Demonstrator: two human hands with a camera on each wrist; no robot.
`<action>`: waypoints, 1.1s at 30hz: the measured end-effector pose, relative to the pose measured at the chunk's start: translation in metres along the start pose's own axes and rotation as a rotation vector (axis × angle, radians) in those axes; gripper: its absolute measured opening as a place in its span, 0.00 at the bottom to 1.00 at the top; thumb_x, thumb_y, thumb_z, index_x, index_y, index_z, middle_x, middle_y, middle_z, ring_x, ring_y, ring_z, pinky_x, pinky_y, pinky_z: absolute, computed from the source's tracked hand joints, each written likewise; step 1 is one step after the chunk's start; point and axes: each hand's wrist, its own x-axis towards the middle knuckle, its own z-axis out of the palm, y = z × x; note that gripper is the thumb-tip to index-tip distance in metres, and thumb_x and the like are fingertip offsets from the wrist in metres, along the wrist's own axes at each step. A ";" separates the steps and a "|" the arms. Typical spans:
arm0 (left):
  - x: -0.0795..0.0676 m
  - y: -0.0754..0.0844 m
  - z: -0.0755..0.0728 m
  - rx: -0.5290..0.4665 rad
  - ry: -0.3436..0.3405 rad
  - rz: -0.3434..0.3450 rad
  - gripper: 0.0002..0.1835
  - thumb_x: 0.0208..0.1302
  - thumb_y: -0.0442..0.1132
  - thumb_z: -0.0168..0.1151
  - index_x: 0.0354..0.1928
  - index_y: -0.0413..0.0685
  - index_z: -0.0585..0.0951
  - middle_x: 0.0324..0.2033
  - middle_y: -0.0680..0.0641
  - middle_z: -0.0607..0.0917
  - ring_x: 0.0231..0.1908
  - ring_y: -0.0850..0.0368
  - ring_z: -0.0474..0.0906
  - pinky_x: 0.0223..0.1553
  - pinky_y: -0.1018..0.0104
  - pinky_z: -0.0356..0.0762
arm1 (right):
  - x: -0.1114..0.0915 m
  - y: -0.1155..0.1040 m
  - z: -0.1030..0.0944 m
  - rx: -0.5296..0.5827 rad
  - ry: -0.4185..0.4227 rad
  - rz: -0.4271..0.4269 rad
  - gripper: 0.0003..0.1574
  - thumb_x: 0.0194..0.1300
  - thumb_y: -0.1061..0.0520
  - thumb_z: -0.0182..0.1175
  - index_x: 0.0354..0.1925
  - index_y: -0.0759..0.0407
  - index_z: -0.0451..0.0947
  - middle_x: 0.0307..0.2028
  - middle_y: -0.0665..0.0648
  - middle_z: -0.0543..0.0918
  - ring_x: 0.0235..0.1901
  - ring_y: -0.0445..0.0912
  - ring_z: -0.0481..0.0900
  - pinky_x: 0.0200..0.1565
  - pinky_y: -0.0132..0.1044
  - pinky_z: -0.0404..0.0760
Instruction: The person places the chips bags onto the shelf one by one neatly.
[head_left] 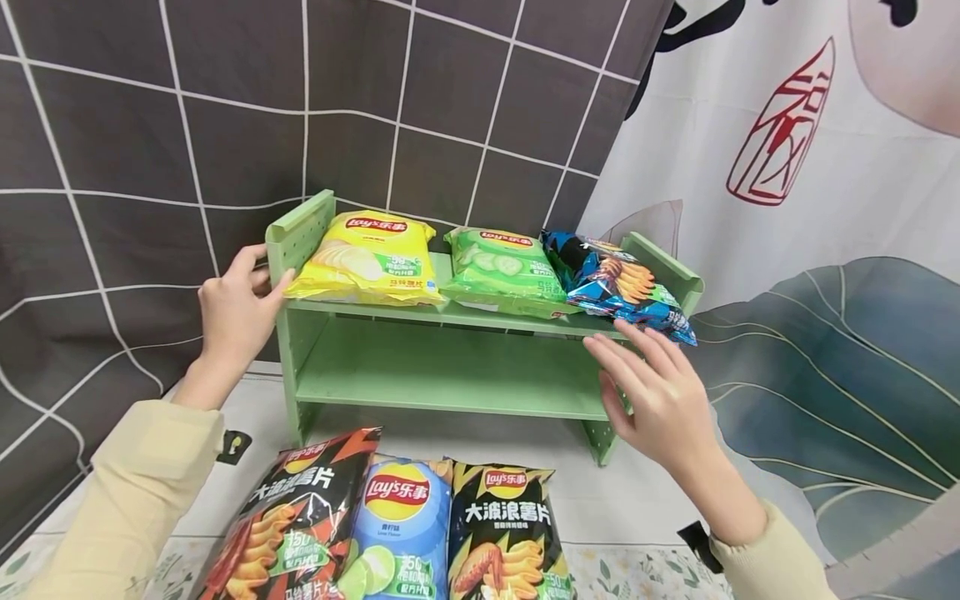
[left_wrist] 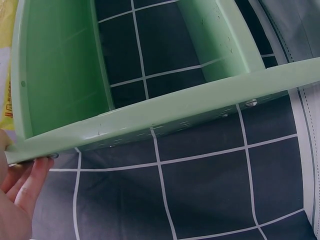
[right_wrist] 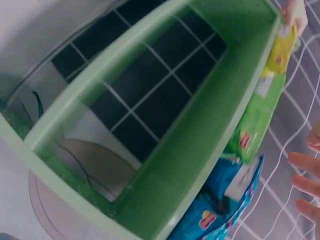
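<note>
The left hand grips the left side panel of a green shelf, with the thumb and fingers on opposite faces. The right hand is released, its fingers extended just to the near side of a blue bag and holding nothing. That bag lies at the right end of the shelf's upper board, its near right corner poking out past the near edge. To its left are a green bag in the middle and a yellow bag at the left end, both reading "Lay's 乐事".

Three more bags stand in a row nearer the person. The black-and-red bag on the left and the black-and-gold bag on the right both say 大波浪薯片; the light blue bag between them carries a big "Lay's 乐事" and small "Lime Flavor" lettering. A red seal mark is printed on the pale cloth at far right.

Only the left wrist view shows screw heads on the panel's outer face, with fingertips beside one. The right wrist view shows the blue bag's round red-and-yellow logo, too blurred to read, and a clear gap between this bag and the right fingers. The three near bags appear only in the head view.
</note>
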 end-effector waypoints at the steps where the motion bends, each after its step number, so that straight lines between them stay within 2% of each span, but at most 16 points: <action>1: 0.000 0.000 0.000 -0.001 0.001 -0.002 0.18 0.60 0.32 0.65 0.51 0.31 0.77 0.37 0.32 0.85 0.35 0.33 0.83 0.36 0.50 0.66 | -0.001 -0.004 0.000 0.000 -0.005 -0.014 0.23 0.67 0.55 0.48 0.54 0.61 0.80 0.46 0.61 0.87 0.53 0.59 0.81 0.52 0.53 0.74; 11: 0.002 0.001 0.001 0.000 0.007 -0.019 0.18 0.60 0.33 0.65 0.51 0.31 0.77 0.38 0.32 0.85 0.36 0.33 0.83 0.38 0.47 0.68 | -0.018 -0.041 0.005 0.000 -0.067 -0.014 0.23 0.69 0.51 0.45 0.52 0.59 0.82 0.49 0.59 0.86 0.49 0.57 0.83 0.39 0.47 0.82; 15: 0.001 0.001 0.000 0.005 0.010 -0.010 0.18 0.59 0.33 0.65 0.50 0.31 0.77 0.37 0.32 0.85 0.36 0.33 0.83 0.37 0.47 0.67 | -0.029 -0.053 0.008 -0.001 -0.080 -0.031 0.23 0.69 0.52 0.45 0.49 0.57 0.83 0.47 0.57 0.87 0.46 0.56 0.84 0.32 0.44 0.82; 20: 0.001 0.002 -0.001 0.002 0.007 -0.011 0.18 0.60 0.33 0.65 0.50 0.31 0.77 0.37 0.32 0.86 0.36 0.33 0.83 0.37 0.47 0.67 | -0.043 -0.066 0.011 0.000 -0.145 -0.055 0.24 0.71 0.51 0.42 0.49 0.56 0.83 0.47 0.56 0.87 0.43 0.54 0.85 0.27 0.41 0.81; 26: 0.000 0.003 0.000 -0.002 -0.002 -0.024 0.18 0.60 0.33 0.64 0.51 0.32 0.77 0.37 0.32 0.86 0.35 0.33 0.83 0.37 0.48 0.66 | -0.058 -0.082 0.015 0.060 -0.222 -0.052 0.25 0.73 0.50 0.40 0.50 0.56 0.82 0.48 0.57 0.86 0.43 0.52 0.85 0.29 0.37 0.82; 33: 0.000 0.002 0.000 -0.006 -0.002 -0.027 0.18 0.60 0.33 0.64 0.51 0.32 0.77 0.37 0.32 0.86 0.36 0.33 0.83 0.38 0.48 0.66 | -0.071 -0.099 0.021 0.138 -0.253 -0.102 0.25 0.72 0.51 0.39 0.49 0.56 0.82 0.47 0.56 0.86 0.43 0.49 0.84 0.40 0.39 0.82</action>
